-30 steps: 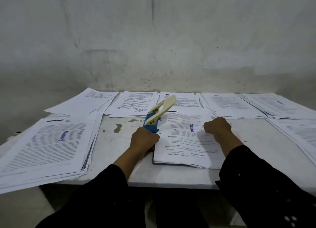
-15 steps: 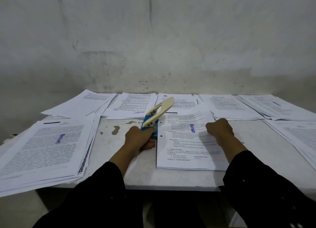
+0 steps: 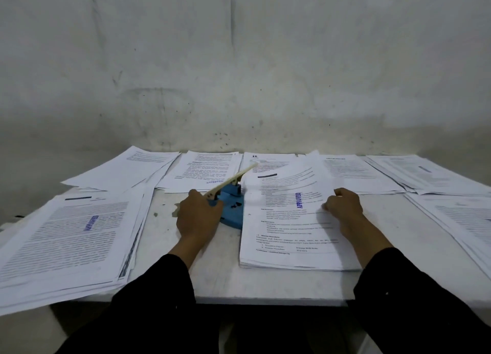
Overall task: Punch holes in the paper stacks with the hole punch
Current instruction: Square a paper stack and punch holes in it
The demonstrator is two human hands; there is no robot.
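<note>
A blue hole punch (image 3: 230, 212) with a raised cream lever sits at the table's middle. My left hand (image 3: 198, 217) grips its left side. To its right lies a paper stack (image 3: 289, 236) stamped APPROVED, with two punched holes along its left margin. My right hand (image 3: 342, 207) pinches the top sheets at the stack's right side and lifts their far end, so the upper part curls up off the pile. The stack's left edge lies just beside the punch's base, apart from its slot.
A thick paper pile (image 3: 66, 239) overhangs the white table (image 3: 225, 282) at the left. More printed stacks line the back (image 3: 210, 170) and the right edge (image 3: 462, 221). A stained wall rises right behind the table.
The stack has come out of the punch and shifted right, its punched holes now showing. My left hand moved to the punch's left side. My right hand has lifted the top sheets.
</note>
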